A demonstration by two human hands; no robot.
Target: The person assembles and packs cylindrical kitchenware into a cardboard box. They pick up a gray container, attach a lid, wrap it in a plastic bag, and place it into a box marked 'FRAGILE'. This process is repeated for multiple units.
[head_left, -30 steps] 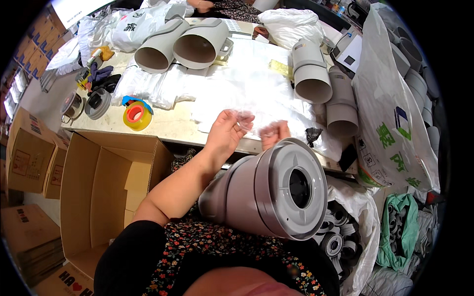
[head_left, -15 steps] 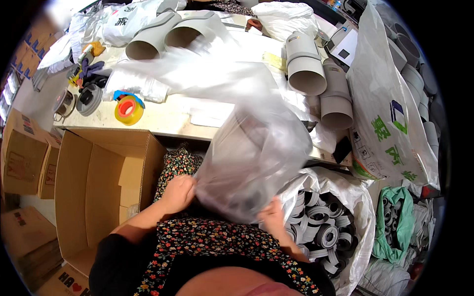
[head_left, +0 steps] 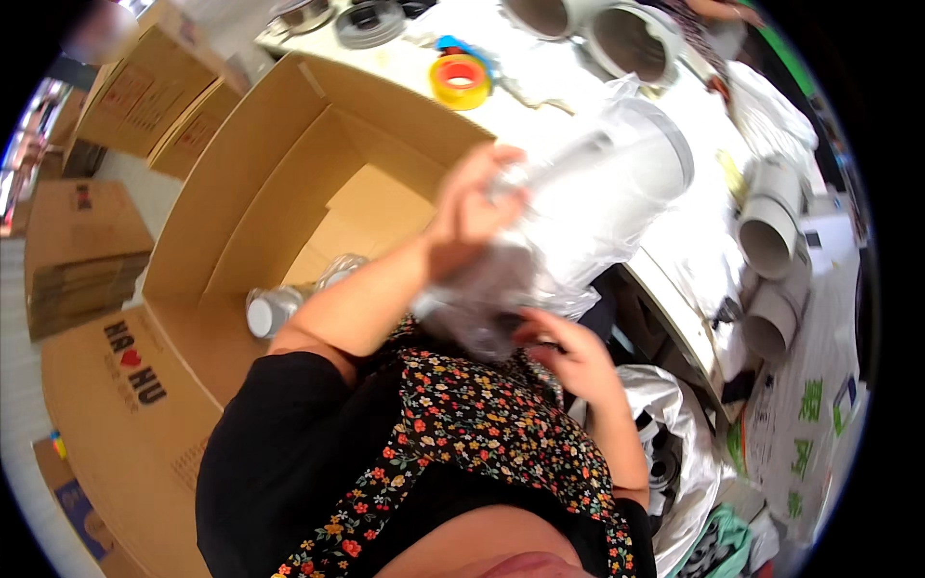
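Note:
A clear plastic bag (head_left: 578, 217) with a grey, pipe-shaped fitting inside hangs tilted in front of me, its rounded end toward the upper right. My left hand (head_left: 474, 204) pinches the bag's film on its left side, above the cardboard box's near corner. Lower down, close to my apron, my right hand (head_left: 570, 354) has its fingers curled at the bag's crumpled lower end. Both hands are somewhat blurred. The open cardboard box (head_left: 226, 183) stands to my left, with bagged grey fittings (head_left: 275, 313) inside, partly behind my left forearm.
On the white table lie a yellow tape roll (head_left: 460, 81) and grey pipe fittings (head_left: 768, 231). A white sack (head_left: 689, 433) of grey rings sits at my right, a green bag (head_left: 718, 539) beside it. Stacked cartons (head_left: 87, 231) stand far left. Another person's arm (head_left: 725, 10) shows at the back.
My view has swung left toward the cardboard box. The bag has turned, and the fitting in it shows plainly. My left hand has risen from the bag's lower left to its side.

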